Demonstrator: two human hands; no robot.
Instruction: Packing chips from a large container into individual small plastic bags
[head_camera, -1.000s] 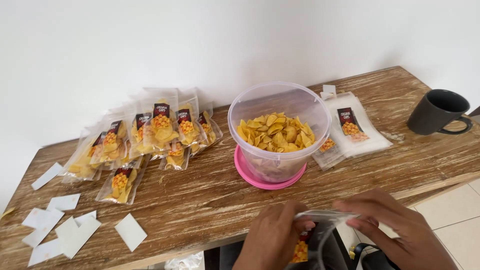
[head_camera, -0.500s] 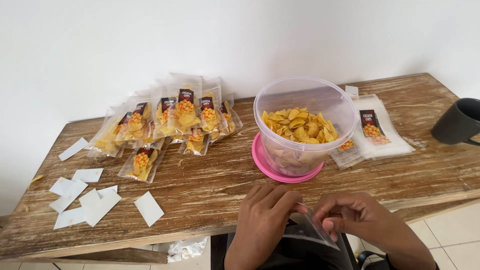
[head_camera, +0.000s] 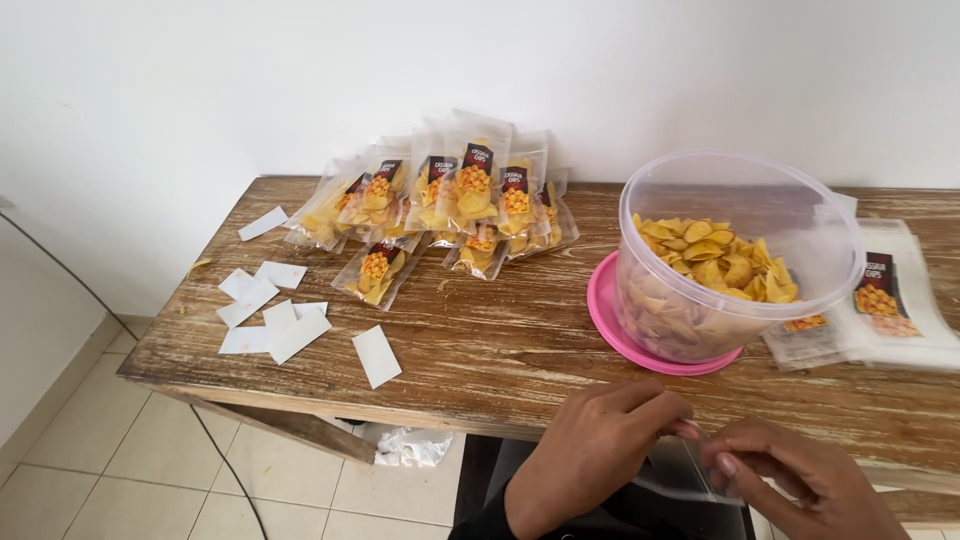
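Two hands, left hand (head_camera: 590, 455) and right hand (head_camera: 790, 480), fingers pinching one clear pouch (head_camera: 690, 478) below the worktop's (head_camera: 480, 350) front edge; we press its seal evenly.

Hands (head_camera: 700, 465) w/ clear pouch (head_camera: 690, 475) now lower (mug gone)

Right hand (head_camera: 800, 485) and perhaps pouch (head_camera: 690, 475) edge-cropped.
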